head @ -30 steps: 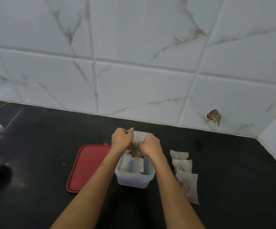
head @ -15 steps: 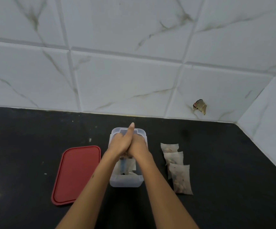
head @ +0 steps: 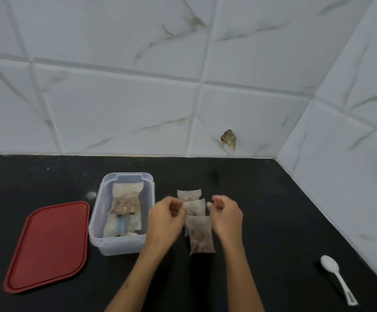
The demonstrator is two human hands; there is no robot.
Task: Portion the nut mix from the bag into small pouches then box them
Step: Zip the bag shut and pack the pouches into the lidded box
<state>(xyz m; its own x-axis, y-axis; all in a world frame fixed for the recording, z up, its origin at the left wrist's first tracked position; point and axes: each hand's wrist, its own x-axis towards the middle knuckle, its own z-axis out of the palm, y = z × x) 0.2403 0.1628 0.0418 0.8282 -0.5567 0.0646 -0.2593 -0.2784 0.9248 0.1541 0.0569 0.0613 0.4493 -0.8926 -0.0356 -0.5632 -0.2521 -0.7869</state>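
Pouches (head: 195,207) number three on the black tabletop (head: 262,210) — small clear packets of nut mix lying in an overlapping row that runs from far to near, just right of the box (head: 148,183). The far one peeks out behind the middle one; the near one (head: 200,235) is the largest in view and shows brown contents at its lower end. There is one box, a clear plastic tub standing open, and inside it lies at least one more filled pouch (head: 125,206), flat along the bottom, with a blue strip visible below it; how many pouches are stacked there cannot be told. One red lid (head: 47,246) lies flat on the tabletop to the left of the box, close beside it. One white plastic spoon (head: 337,278) lies well apart at the right, near the tiled wall (head: 138,109).

Both hands hover on either side of the row of three pouches. The left hand (head: 166,218) sits between the box and the row, fingers loosely curled and holding nothing. The right hand (head: 227,216) is on the row's right side, fingers likewise loosely curled — the blur hides whether its fingertips pinch anything.
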